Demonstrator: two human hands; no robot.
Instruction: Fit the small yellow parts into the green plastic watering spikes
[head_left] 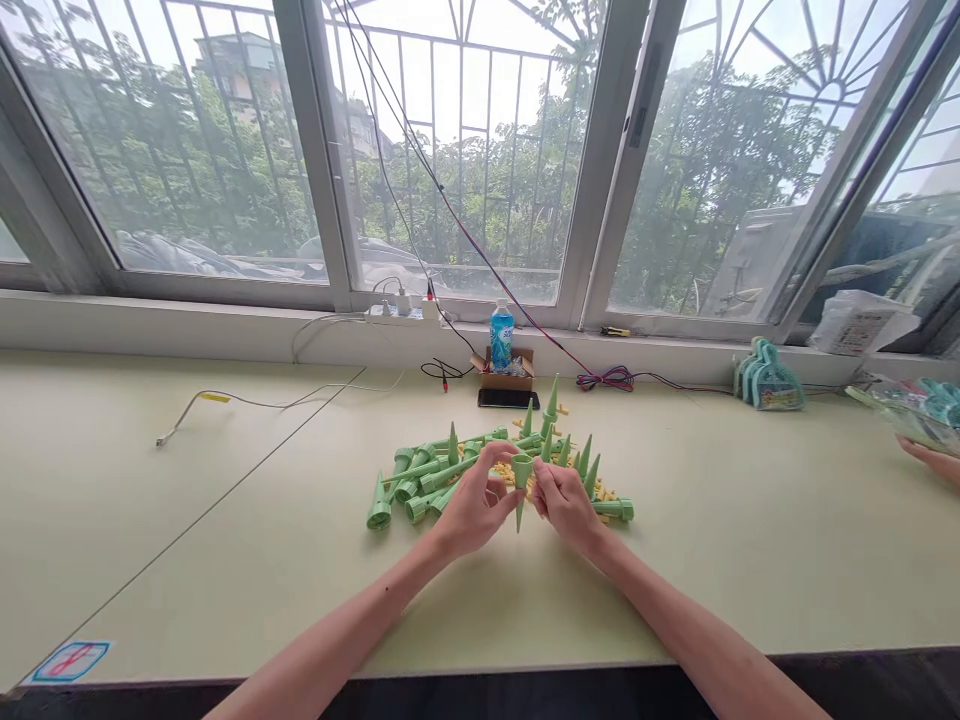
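Holding step: the half-curled left hand (476, 505) gripped a green tapered plastic spike (522, 472) point-down, inward of the desk's (480, 630) front edge — right hand (562, 500) pinched alongside, contents unclear; next move required steady support.

A green spike (520, 486) is held point down between the thumb and fingers of the left hand (477, 499), its open cup facing up. The right hand (562, 500) is held just beside the cup, with its fingers curled. Behind both hands, more green spikes (426, 473) (some upright, others lying flat) are heaped with small yellow pieces (605, 492). A bottle of blue liquid (501, 338) is seen beyond, near a dark phone (508, 399).
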